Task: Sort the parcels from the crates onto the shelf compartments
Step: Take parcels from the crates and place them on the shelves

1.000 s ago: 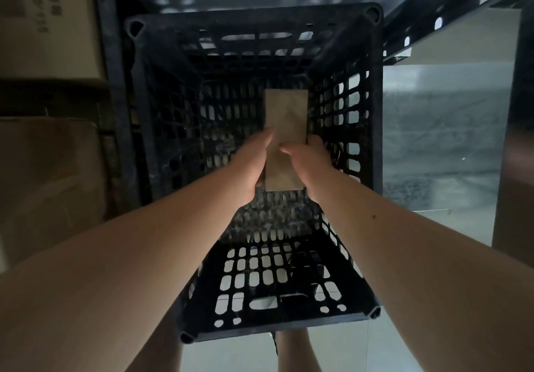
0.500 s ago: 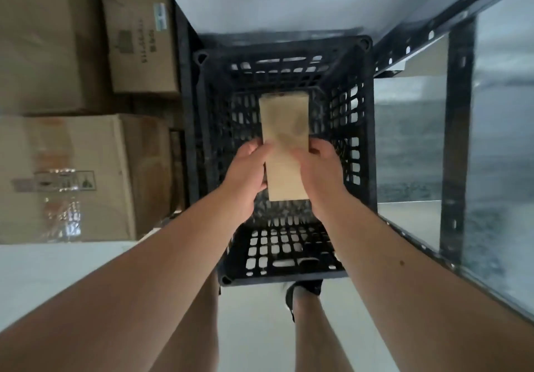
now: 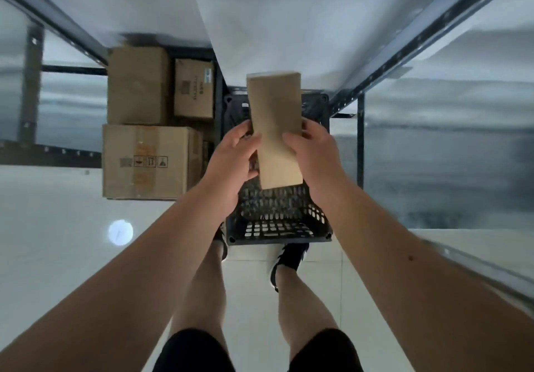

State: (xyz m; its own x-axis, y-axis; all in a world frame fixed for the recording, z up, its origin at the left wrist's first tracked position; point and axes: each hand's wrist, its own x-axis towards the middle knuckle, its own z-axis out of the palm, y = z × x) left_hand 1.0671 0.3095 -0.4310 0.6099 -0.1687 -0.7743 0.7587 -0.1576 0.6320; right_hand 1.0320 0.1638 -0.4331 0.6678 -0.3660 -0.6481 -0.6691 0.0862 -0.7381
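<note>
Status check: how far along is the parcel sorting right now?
Done: no parcel shows as placed on the shelf in this view. In hand: the left hand and right hand grip one brown parcel above the crate. Left: set it in a compartment. The crate's visible floor looks bare, though the parcel hides part of it.

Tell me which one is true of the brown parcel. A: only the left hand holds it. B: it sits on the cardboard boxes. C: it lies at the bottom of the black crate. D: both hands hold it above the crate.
D: the left hand and the right hand both grip the brown parcel above the black crate.
</note>
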